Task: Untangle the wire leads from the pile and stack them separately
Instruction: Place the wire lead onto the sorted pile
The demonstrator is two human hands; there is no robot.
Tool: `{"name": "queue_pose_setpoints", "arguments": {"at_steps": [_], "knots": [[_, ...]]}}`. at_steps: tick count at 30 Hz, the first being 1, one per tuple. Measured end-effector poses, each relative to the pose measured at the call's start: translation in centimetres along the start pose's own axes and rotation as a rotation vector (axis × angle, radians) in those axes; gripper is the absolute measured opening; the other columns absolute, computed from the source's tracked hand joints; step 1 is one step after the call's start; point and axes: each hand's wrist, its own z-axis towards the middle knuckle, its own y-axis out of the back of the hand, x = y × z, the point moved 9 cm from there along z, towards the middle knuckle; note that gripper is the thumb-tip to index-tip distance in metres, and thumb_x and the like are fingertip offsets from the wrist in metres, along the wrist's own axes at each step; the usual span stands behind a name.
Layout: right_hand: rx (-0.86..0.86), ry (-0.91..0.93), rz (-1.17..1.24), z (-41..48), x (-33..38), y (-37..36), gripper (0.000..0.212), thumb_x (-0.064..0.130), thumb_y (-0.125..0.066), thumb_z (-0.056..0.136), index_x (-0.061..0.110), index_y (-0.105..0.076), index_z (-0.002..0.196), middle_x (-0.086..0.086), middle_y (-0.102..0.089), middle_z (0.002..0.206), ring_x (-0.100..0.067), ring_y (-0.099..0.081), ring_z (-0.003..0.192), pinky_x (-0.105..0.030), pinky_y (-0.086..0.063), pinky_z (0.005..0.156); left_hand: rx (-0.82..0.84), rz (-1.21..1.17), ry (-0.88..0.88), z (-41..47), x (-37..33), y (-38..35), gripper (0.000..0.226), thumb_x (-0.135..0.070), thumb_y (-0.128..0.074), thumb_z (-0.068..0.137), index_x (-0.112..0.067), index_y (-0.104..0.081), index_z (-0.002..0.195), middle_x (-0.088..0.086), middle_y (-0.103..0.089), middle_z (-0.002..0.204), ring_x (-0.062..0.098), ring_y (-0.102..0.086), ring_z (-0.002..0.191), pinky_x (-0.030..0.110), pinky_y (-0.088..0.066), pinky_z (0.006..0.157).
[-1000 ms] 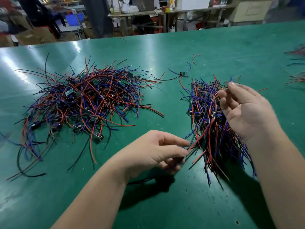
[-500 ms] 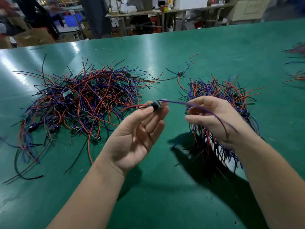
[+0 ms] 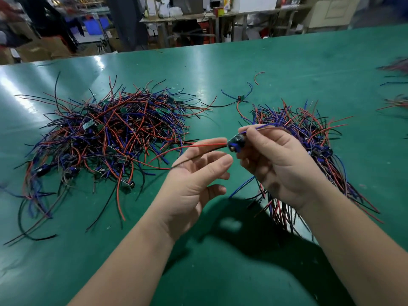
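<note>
right hand (image 3: 280,164) pinching one wire lead (image 3: 234,145) by its small dark block, raised above the green table (image 3: 220,272) between the two heaps. red and black tails trailing left over the fingertips of the left hand (image 3: 194,175), palm up, fingers loose, gripping nothing (black tail touching them or just above, hard to tell). tangled pile (image 3: 110,133) to the left, apart from both hands. sorted stack (image 3: 309,129) to the right, partly behind the right hand. one loose lead (image 3: 240,98) farther off between the heaps. green surface showing near, around the forearms, and far, up to the table's far edge.
</note>
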Motion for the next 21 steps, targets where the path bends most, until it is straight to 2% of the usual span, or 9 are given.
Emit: {"name": "queue_pose_setpoints", "arguments": {"at_steps": [2,6,9,10,12,14,16,17,21], "knots": [[-0.09,-0.037,0.096,0.2,0.0,0.7,0.008,0.02,-0.065,0.068,0.016,-0.07,0.066,-0.001,-0.064,0.06,-0.009,-0.059,0.048,-0.017,-0.048,0.05,0.054,0.036,-0.049,-0.2,-0.4,-0.5,0.029,-0.009,-0.064,0.074,-0.035,-0.075,0.084,-0.014,-0.069,0.082,0.001,-0.061,0.069,0.018,-0.049,0.054],[-0.295,-0.082,0.171,0.3,0.1,3.2,0.008,0.015,-0.062,0.078,0.013,-0.059,0.071,0.003,-0.054,0.052,-0.007,-0.05,0.041,-0.015,-0.041,0.04,0.191,0.134,-0.072,-0.7,-0.6,-1.7,0.046,0.01,-0.046,0.069,-0.025,-0.074,0.062,-0.012,-0.072,0.089,0.003,-0.066,0.087,0.017,-0.051,0.074],[-0.31,-0.082,0.149,0.3,0.7,4.0,0.006,0.014,-0.063,0.074,0.012,-0.059,0.069,0.003,-0.05,0.051,-0.007,-0.045,0.039,-0.015,-0.037,0.039,0.127,0.102,0.009,-0.1,0.4,-0.9,0.041,0.013,-0.049,0.071,-0.019,-0.069,0.056,0.0,-0.074,0.083,0.011,-0.07,0.078,0.021,-0.054,0.065],[-0.287,-0.09,0.121,0.3,0.7,4.0,0.007,0.015,-0.065,0.067,0.012,-0.06,0.068,0.002,-0.049,0.052,-0.008,-0.044,0.039,-0.015,-0.037,0.039,0.06,0.091,0.052,0.1,0.6,-0.5,0.035,0.01,-0.055,0.077,-0.017,-0.069,0.06,0.004,-0.074,0.081,0.014,-0.07,0.073,0.022,-0.055,0.061],[-0.219,-0.136,-0.004,0.2,0.3,3.6,0.009,0.015,-0.067,0.063,0.011,-0.06,0.067,0.001,-0.05,0.053,-0.007,-0.045,0.037,-0.013,-0.037,0.038,-0.025,0.082,0.115,0.3,1.5,0.1,0.002,-0.014,-0.067,0.075,-0.014,-0.069,0.073,0.008,-0.073,0.078,0.018,-0.07,0.066,0.025,-0.056,0.055],[-0.124,-0.163,-0.226,0.2,-0.5,2.8,0.008,0.012,-0.069,0.066,0.007,-0.063,0.067,-0.005,-0.055,0.057,-0.01,-0.049,0.043,-0.016,-0.042,0.043,-0.032,0.105,0.139,0.2,2.1,0.0,0.022,-0.028,-0.071,0.065,-0.012,-0.07,0.08,0.008,-0.073,0.077,0.018,-0.07,0.064,0.023,-0.054,0.054],[-0.064,-0.142,-0.451,0.2,-1.2,2.2,0.008,0.007,-0.071,0.071,0.005,-0.067,0.065,-0.011,-0.06,0.065,-0.015,-0.052,0.055,-0.023,-0.043,0.056,-0.052,0.163,0.115,0.0,2.2,-0.1,0.025,-0.029,-0.071,0.065,-0.009,-0.071,0.082,0.006,-0.073,0.074,0.015,-0.069,0.062,0.02,-0.053,0.054],[-0.056,-0.124,-0.506,0.2,-1.3,2.1,0.011,0.006,-0.071,0.075,0.005,-0.068,0.064,-0.01,-0.061,0.066,-0.013,-0.051,0.058,-0.023,-0.042,0.059,-0.056,0.19,0.11,0.0,2.4,0.0,0.026,-0.028,-0.071,0.066,-0.008,-0.07,0.083,0.005,-0.072,0.072,0.014,-0.069,0.061,0.019,-0.052,0.053],[-0.114,-0.049,-0.456,0.5,-0.3,3.0,0.011,0.006,-0.07,0.076,-0.001,-0.064,0.071,-0.001,-0.058,0.058,-0.008,-0.046,0.05,-0.016,-0.037,0.049,-0.028,0.249,0.225,-0.2,3.0,0.4,0.022,-0.025,-0.072,0.064,-0.007,-0.07,0.077,0.006,-0.069,0.065,0.012,-0.068,0.057,0.019,-0.051,0.05]]}}
